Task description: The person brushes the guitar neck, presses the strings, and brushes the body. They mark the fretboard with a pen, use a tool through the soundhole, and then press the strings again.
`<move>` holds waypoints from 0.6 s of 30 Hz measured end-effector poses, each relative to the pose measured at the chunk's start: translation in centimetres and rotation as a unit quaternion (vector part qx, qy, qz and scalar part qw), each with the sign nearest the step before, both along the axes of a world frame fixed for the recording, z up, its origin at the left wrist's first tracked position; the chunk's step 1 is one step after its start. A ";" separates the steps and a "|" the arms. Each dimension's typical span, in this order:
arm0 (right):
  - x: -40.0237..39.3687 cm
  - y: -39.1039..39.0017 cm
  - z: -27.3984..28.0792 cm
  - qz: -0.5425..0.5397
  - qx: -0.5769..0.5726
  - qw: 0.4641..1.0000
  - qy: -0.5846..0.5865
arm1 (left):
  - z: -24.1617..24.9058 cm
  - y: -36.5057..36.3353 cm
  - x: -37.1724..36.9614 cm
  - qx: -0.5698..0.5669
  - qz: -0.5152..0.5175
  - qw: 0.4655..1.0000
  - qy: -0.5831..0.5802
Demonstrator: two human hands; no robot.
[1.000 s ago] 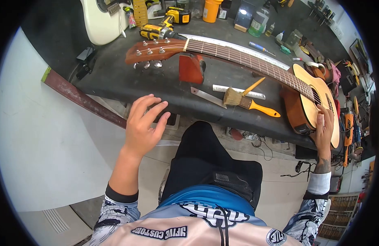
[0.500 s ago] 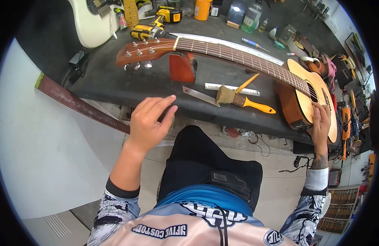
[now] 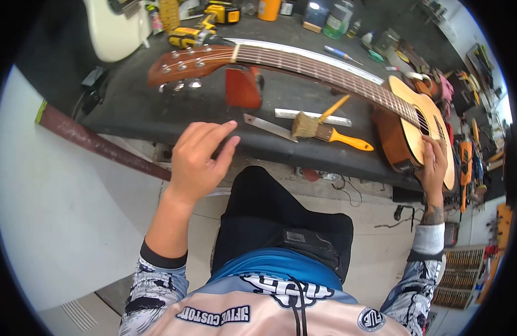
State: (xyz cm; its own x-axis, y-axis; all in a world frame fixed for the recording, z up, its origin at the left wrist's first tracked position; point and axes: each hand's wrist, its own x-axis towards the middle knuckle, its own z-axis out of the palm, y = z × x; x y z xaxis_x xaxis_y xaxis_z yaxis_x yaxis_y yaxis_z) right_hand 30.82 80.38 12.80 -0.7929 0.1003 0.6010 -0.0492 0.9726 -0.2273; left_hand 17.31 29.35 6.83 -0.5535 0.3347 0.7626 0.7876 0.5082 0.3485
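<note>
An acoustic guitar (image 3: pixel 406 103) lies face up across the bench, its neck resting on a reddish-brown support block (image 3: pixel 243 87). My right hand (image 3: pixel 433 159) rests on the guitar's body near the soundhole, its fingertips on the top; whether it grips anything is hidden. Over the bench's front edge hovers my left hand (image 3: pixel 202 157), thumb and index finger apart, holding nothing. Just beyond its fingertips lies a flat metal blade (image 3: pixel 268 127). Right of the blade are a yellow-handled brush (image 3: pixel 351 140), a wooden-handled brush (image 3: pixel 334 108) and a short steel ruler (image 3: pixel 289 113).
A long ruler (image 3: pixel 303 53) lies behind the neck. Yellow power drills (image 3: pixel 185 37), an orange container (image 3: pixel 268 9), a green-liquid bottle (image 3: pixel 338 21) and a blue screwdriver (image 3: pixel 338 52) are farther back. A white electric guitar (image 3: pixel 114 33) stands at the back left.
The whole view has shifted slightly, so the bench and guitar appear a little farther left and up. Both hands keep nearly the same pose and place.
</note>
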 end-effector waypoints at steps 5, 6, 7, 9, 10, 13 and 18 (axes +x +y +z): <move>0.0 -0.6 0.5 -0.002 -0.020 1.000 -0.008 | 0.9 1.0 -0.3 -0.051 0.009 0.997 0.060; 0.2 -1.0 0.8 -0.009 -0.036 0.999 -0.017 | 1.7 1.7 -0.4 -0.067 0.012 0.994 0.088; 0.2 -1.6 1.3 -0.010 -0.032 0.999 -0.011 | 2.6 2.4 -0.6 -0.085 0.004 0.990 0.110; -0.2 -3.1 2.1 0.003 0.003 1.000 -0.008 | 4.0 3.6 -1.4 -0.098 -0.010 0.984 0.146; -0.6 -4.1 2.5 0.016 0.030 0.999 -0.010 | 4.9 4.3 -2.0 -0.084 -0.024 0.984 0.154; -2.1 -7.8 3.6 0.044 0.070 0.997 -0.011 | 6.8 5.7 -3.9 -0.072 -0.044 0.986 0.141; -4.9 -10.1 3.0 0.086 0.087 0.992 -0.001 | 7.2 7.1 -4.7 -0.082 -0.058 0.989 0.109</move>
